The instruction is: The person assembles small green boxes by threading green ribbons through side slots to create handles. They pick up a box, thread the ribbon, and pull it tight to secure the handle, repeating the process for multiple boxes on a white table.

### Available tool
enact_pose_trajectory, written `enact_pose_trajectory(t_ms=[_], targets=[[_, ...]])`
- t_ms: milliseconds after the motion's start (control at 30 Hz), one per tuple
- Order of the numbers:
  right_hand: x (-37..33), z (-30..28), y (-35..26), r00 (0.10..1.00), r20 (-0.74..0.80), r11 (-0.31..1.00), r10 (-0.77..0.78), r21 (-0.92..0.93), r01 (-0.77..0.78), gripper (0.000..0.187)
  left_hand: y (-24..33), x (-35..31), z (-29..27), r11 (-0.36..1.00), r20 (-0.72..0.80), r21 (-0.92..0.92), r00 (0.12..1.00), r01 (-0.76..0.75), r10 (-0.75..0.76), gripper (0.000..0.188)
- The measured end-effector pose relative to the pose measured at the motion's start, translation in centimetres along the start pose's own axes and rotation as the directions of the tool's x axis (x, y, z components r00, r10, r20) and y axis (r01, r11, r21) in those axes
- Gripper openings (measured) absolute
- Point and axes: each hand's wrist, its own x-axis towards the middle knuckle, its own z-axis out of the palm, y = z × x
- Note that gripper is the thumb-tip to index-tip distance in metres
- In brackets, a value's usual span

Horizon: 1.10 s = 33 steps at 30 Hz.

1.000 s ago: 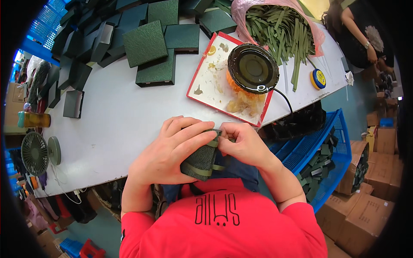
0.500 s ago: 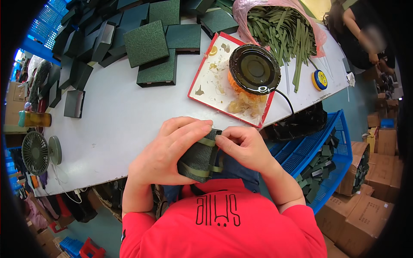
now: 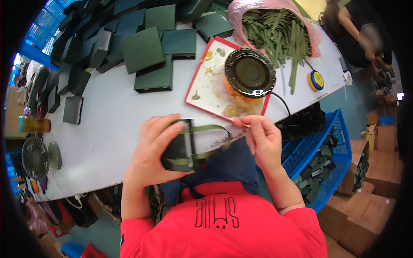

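Note:
My left hand [image 3: 148,150] grips a small dark green box [image 3: 175,148] above the table's front edge, fingers over its top and thumb beneath. A pale strip shows along the box's right side. From that side an olive-green ribbon [image 3: 208,127] curves out to the right, and a lower band of ribbon crosses the box near its bottom; the loose part is blurred. My right hand [image 3: 262,135] is off to the right of the box, thumb and forefinger pinched together near the red-edged board. Whatever lies between those fingertips is too small to make out.
A black round pot [image 3: 250,72] with a cord stands on a stained red-edged board [image 3: 202,81]. Behind it, a pink bag [image 3: 235,19] spills green ribbons [image 3: 275,34]. Green boxes [image 3: 144,49] pile up at the far left. A blue crate [image 3: 318,189] is at right; a fan [image 3: 35,158] at left.
My right hand has moved off the box to the right, and the ribbon now arcs out from the box. My left hand has shifted slightly left and turned the box.

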Motion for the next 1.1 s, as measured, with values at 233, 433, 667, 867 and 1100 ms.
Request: enact_pose_trajectory(t_ms=[233, 433, 667, 867, 1100], targets=[[2.0, -6.4, -0.5, 0.882, -0.448, 0.983, -0.147, -0.167, 0.079, 0.023, -0.8, -2.4, -2.5, 0.876, -0.166, 0.266, 0.914, 0.403, -0.370, 0.084], [5.3, -12.3, -1.3, 0.858, -0.461, 0.811, -0.228, -0.578, -0.094, 0.029, -2.0, -4.1, -4.0, 0.765, -0.307, 0.310, 0.821, 0.565, -0.482, 0.080], [9.1, -16.3, -0.9, 0.860, -0.210, 0.361, -0.466, -0.932, -0.032, 0.025, -3.7, -8.6, -7.2, 0.541, -0.450, 0.412, 0.680, 0.733, -0.579, 0.065], [9.5, -17.0, 0.3, 0.873, -0.259, 0.398, -0.414, -0.914, -0.082, 0.021, -3.4, -8.7, -9.6, 0.187, -0.505, 0.663, 0.618, 0.725, -0.603, 0.067], [10.2, -17.8, 0.6, 0.863, -0.266, 0.467, -0.429, -0.883, -0.040, 0.025, -5.0, 1.2, -8.6, 0.761, -0.479, 0.200, 0.740, 0.617, -0.473, 0.070]])
